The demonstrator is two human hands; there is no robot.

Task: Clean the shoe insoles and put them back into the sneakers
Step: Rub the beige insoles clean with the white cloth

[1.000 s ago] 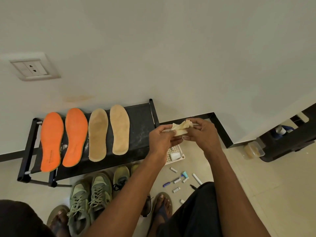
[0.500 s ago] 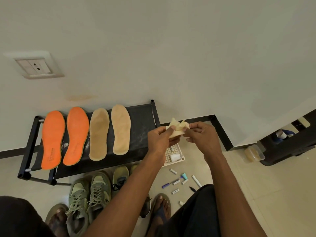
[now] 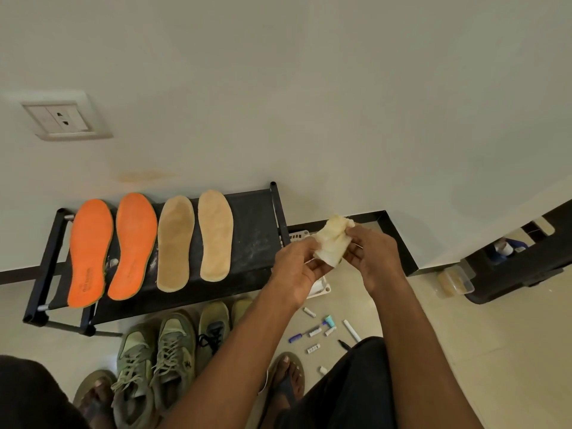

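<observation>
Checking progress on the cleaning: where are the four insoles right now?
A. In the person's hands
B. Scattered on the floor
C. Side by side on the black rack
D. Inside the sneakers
C: two orange insoles and two beige insoles lie side by side on the black rack.

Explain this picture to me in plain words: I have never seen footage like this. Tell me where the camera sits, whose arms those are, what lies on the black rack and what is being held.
There is no machine here. The camera is worn on a person's head and looks forward and down, so the two arms reaching in from below are that person's own.

Both hands, the left hand and the right hand, grip a crumpled pale cloth between them.

On the black shoe rack against the wall lie four insoles side by side: two orange insoles on the left and two tan insoles to their right.

On the floor in front of the rack stand greenish sneakers. Small markers and tubes lie scattered on the tiles near a white basket.
</observation>
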